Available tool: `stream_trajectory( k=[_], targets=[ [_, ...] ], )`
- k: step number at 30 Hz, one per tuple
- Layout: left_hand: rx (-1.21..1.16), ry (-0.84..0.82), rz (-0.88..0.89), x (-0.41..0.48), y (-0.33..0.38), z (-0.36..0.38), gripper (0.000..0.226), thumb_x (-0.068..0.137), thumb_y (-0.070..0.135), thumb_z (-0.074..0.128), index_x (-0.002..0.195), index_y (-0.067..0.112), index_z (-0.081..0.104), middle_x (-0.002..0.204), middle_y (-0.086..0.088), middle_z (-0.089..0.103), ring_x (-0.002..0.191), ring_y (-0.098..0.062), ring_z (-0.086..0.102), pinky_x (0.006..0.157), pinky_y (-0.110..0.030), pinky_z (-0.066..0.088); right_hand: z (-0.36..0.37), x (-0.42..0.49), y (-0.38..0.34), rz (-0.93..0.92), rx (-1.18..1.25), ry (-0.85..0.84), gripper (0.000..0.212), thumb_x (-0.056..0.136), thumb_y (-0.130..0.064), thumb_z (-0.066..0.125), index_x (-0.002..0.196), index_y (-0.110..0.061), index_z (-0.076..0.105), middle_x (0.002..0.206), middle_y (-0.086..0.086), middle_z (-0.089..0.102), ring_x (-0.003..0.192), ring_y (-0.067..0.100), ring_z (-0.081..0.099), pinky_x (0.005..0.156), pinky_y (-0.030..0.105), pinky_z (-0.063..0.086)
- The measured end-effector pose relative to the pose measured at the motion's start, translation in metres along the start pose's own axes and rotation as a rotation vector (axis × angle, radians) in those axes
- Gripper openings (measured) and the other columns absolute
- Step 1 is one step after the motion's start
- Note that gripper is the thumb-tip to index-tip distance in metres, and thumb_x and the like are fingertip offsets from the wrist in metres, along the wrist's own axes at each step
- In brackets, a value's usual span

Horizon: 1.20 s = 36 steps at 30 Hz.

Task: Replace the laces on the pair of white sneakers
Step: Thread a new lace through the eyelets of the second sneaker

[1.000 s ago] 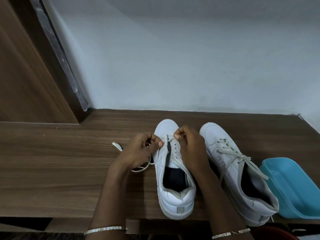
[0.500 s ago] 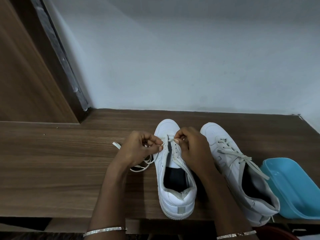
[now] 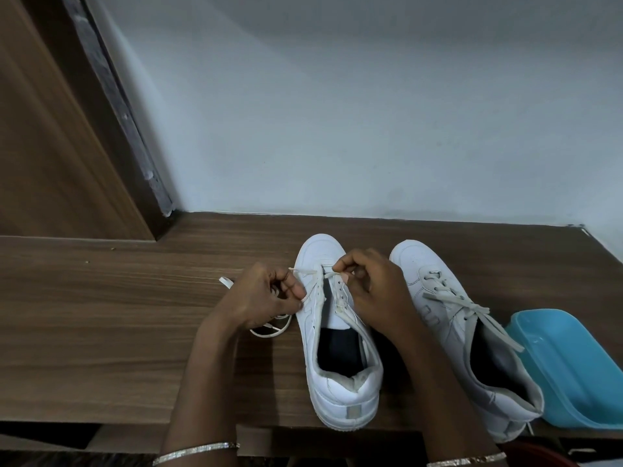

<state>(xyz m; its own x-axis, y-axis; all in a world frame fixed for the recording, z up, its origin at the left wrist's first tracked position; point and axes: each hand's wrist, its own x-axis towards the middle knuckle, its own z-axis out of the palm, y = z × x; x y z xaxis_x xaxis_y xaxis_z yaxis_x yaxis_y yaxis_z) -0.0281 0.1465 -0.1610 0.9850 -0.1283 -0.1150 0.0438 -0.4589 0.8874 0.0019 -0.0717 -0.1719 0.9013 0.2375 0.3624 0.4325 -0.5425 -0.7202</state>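
Note:
Two white sneakers stand toe-away on the wooden surface (image 3: pixel 101 332). The left sneaker (image 3: pixel 340 389) has its upper eyelets bare, with a white lace (image 3: pixel 308 272) running through the lowest ones near the toe. My left hand (image 3: pixel 259 298) pinches one lace end at the shoe's left side. My right hand (image 3: pixel 374 291) pinches the other end just above the eyelet row. The rest of the lace lies looped on the wood (image 3: pixel 273 328) under my left hand. The right sneaker (image 3: pixel 448 318) is laced with greyish laces, loose at the top.
A light blue plastic tub (image 3: pixel 573 372) sits at the right edge, touching the right sneaker's side. A pale wall rises behind the shoes, and a brown wooden panel (image 3: pixel 50 146) stands at the left. The surface's front edge runs just below the heels.
Both hands have shifted slightly apart at the toe end of the left sneaker, drawing the lace ends outward. The shoes have not moved.

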Motion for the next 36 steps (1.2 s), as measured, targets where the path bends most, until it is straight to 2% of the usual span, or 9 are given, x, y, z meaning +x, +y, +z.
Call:
stream_trajectory(
  k=[7,10,13,17,21,25,29,33,36],
  targets=[
    [0.070,-0.177,-0.101,-0.015,0.007,-0.011,0.025,0.076,-0.004,0.075,0.072,0.020,0.080,0.068,0.004,0.073,0.065,-0.005,0.062,0.064,-0.019,0.048,-0.014,-0.001,-0.005,0.187,0.099,-0.116,0.024,0.081,-0.037,0.082,0.100,-0.034,0.068,0.099,-0.011,0.064,0.082,0.007,0.060,0.077,0.027,0.054],
    [0.016,-0.093,-0.138,-0.018,0.010,-0.014,0.023,0.083,0.003,0.070,0.074,0.021,0.081,0.077,0.003,0.077,0.073,-0.009,0.070,0.078,-0.030,0.056,-0.013,0.000,-0.010,0.240,0.071,-0.173,0.033,0.073,-0.043,0.083,0.100,-0.036,0.065,0.089,-0.009,0.061,0.067,0.004,0.052,0.069,0.028,0.050],
    [0.157,0.264,-0.081,-0.012,0.004,-0.016,0.011,0.079,0.034,0.067,0.080,0.041,0.076,0.076,0.022,0.072,0.077,-0.010,0.068,0.092,-0.049,0.053,-0.012,0.000,-0.015,0.301,0.100,-0.194,0.032,0.074,-0.035,0.081,0.100,-0.036,0.064,0.079,-0.006,0.064,0.061,0.002,0.054,0.066,0.029,0.049],
    [0.503,0.526,-0.068,-0.008,0.008,-0.010,0.012,0.086,0.039,0.067,0.092,0.049,0.066,0.087,0.019,0.061,0.110,-0.017,0.052,0.090,-0.043,0.028,-0.011,0.000,-0.021,0.310,0.152,-0.182,0.032,0.077,-0.020,0.077,0.102,-0.036,0.064,0.077,-0.002,0.065,0.056,0.000,0.052,0.062,0.023,0.046],
    [0.679,0.472,-0.120,-0.005,0.018,0.002,0.028,0.086,0.048,0.068,0.114,0.052,0.065,0.099,0.012,0.043,0.117,-0.021,0.043,0.084,-0.040,0.018,-0.011,0.000,-0.022,0.301,0.175,-0.192,0.031,0.078,-0.015,0.075,0.100,-0.035,0.067,0.076,0.000,0.065,0.055,0.002,0.051,0.057,0.017,0.044],
    [0.685,0.430,-0.140,-0.003,0.017,0.005,0.015,0.086,0.053,0.067,0.099,0.047,0.070,0.103,0.010,0.041,0.113,-0.019,0.037,0.084,-0.039,0.015,-0.011,0.000,-0.024,0.277,0.204,-0.186,0.028,0.079,-0.010,0.073,0.097,-0.031,0.070,0.072,0.000,0.062,0.052,0.005,0.050,0.054,0.016,0.043],
    [0.521,0.379,-0.110,-0.006,0.016,0.004,0.016,0.084,0.036,0.069,0.087,0.052,0.069,0.109,0.019,0.041,0.106,-0.011,0.026,0.087,-0.037,0.017,-0.009,0.001,-0.028,0.234,0.226,-0.158,0.031,0.078,-0.002,0.067,0.095,-0.028,0.071,0.069,-0.002,0.061,0.050,0.005,0.047,0.053,0.017,0.042],
    [0.609,0.361,-0.140,-0.005,0.014,0.004,0.016,0.071,0.055,0.080,0.080,0.046,0.070,0.113,0.021,0.042,0.117,-0.016,0.032,0.089,-0.039,0.024,-0.008,0.001,-0.030,0.196,0.226,-0.113,0.030,0.080,0.001,0.065,0.091,-0.026,0.072,0.067,-0.007,0.060,0.047,0.004,0.045,0.051,0.017,0.040],
    [0.412,0.444,-0.057,0.000,0.009,0.000,0.017,0.075,0.060,0.075,0.072,0.044,0.069,0.103,0.019,0.055,0.114,-0.018,0.039,0.098,-0.047,0.031,-0.010,0.003,-0.032,0.169,0.230,-0.034,0.023,0.083,-0.002,0.070,0.085,-0.024,0.075,0.063,-0.014,0.060,0.049,0.007,0.045,0.052,0.018,0.040]
  ],
)
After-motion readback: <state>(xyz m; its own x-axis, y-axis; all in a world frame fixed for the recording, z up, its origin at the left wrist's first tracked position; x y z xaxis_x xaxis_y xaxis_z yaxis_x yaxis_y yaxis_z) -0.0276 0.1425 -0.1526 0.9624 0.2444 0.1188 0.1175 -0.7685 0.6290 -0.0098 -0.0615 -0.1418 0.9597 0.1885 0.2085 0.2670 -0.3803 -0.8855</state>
